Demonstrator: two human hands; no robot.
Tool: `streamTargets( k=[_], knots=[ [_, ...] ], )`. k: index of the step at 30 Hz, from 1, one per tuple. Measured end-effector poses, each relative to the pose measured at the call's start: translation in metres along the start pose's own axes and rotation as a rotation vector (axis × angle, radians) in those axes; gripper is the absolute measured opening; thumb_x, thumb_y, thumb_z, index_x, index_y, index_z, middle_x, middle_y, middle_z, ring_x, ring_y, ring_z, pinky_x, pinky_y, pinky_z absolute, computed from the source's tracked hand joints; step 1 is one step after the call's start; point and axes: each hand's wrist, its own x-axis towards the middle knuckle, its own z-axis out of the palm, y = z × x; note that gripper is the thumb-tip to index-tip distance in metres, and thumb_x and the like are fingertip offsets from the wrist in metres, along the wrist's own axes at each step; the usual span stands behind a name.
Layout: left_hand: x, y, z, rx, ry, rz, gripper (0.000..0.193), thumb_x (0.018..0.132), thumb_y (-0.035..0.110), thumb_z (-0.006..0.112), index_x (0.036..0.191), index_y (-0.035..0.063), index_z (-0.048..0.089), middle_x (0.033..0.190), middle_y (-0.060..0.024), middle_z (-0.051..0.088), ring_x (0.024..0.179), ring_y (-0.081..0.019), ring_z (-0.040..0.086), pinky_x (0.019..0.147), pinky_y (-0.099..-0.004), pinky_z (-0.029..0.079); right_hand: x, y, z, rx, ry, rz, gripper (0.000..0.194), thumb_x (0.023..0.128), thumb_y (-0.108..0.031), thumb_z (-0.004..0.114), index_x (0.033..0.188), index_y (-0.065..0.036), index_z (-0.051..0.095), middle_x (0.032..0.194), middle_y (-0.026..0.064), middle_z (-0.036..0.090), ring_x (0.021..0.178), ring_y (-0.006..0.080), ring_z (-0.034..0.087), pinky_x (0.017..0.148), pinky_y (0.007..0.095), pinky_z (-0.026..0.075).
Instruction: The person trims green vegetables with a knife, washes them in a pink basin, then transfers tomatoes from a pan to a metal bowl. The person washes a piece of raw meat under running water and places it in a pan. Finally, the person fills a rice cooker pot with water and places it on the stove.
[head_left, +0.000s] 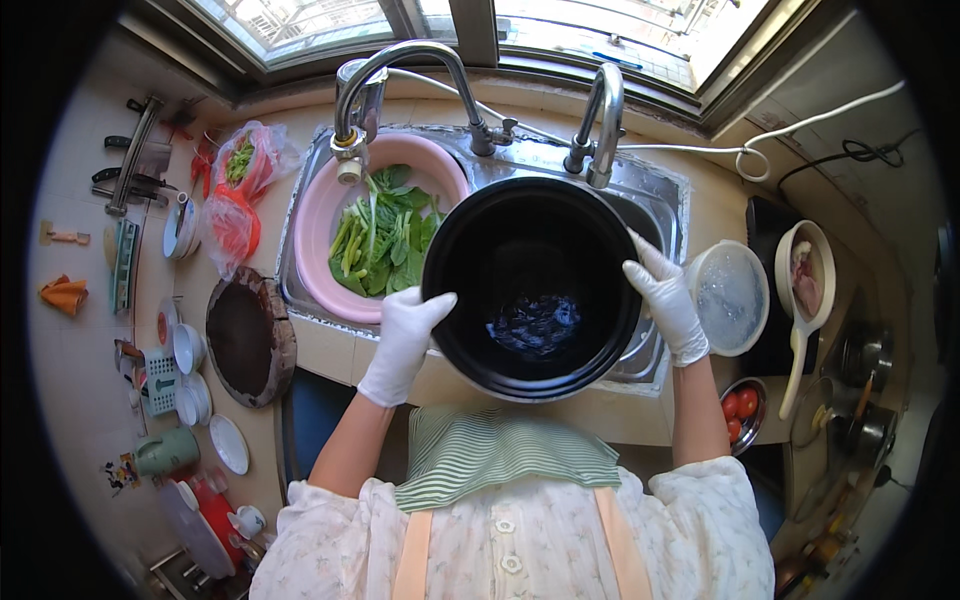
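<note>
A round black pot (536, 247), its inside facing up, is held over the right part of the steel double sink (660, 187). Some rippling water (536, 326) shines at its bottom. My left hand (409, 330), in a white glove, grips the pot's left rim with the thumb on top. On the opposite side my gloved right hand (667, 292) holds the right rim. Left of the pot, a pink plastic basin (315, 262) sits in the other bowl with green leafy vegetables (386, 240) in it. The pot hides much of the right bowl.
Two curved faucets, the left (409, 49) and the right (611, 112), rise behind the sink. A lidded tub (727, 296), a pan with raw meat (806, 281) and a bowl of tomatoes (742, 412) stand at right. A round wooden chopping block (247, 337) lies at left.
</note>
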Motion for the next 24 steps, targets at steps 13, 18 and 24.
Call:
streamTargets(
  k=[13, 18, 24],
  knots=[
    [0.007, -0.067, 0.006, 0.354, -0.046, 0.214, 0.061, 0.099, 0.05, 0.041, 0.072, -0.0027, 0.057, 0.06, 0.0027, 0.045, 0.06, -0.0072, 0.038, 0.055, -0.0276, 0.037, -0.058, -0.022, -0.007, -0.072, 0.184, 0.052, 0.045, 0.091, -0.002, 0.06, 0.134, 0.004, 0.049, 0.103, 0.0023, 0.064, 0.09, 0.0048, 0.056, 0.083, 0.0198, 0.046],
    [0.028, -0.086, -0.001, 0.371, -0.109, 0.226, 0.065, 0.099, 0.052, 0.039, 0.075, -0.0053, 0.058, 0.06, 0.0004, 0.05, 0.061, -0.0087, 0.042, 0.057, -0.0291, 0.039, -0.067, -0.035, 0.018, -0.145, 0.295, -0.034, 0.047, 0.088, 0.002, 0.061, 0.134, -0.003, 0.052, 0.082, -0.0083, 0.049, 0.064, 0.0027, 0.029, 0.06, 0.0149, 0.03],
    [0.043, -0.099, 0.02, 0.143, -0.184, -0.096, 0.063, 0.097, 0.055, 0.041, 0.093, -0.0012, 0.068, 0.071, 0.0014, 0.06, 0.064, -0.0077, 0.049, 0.061, -0.0237, 0.043, -0.061, -0.072, 0.025, -0.329, 0.35, -0.099, 0.037, 0.087, 0.004, 0.06, 0.122, -0.005, 0.064, 0.072, -0.0118, 0.044, 0.061, 0.0009, 0.029, 0.055, 0.0166, 0.027]
  ],
)
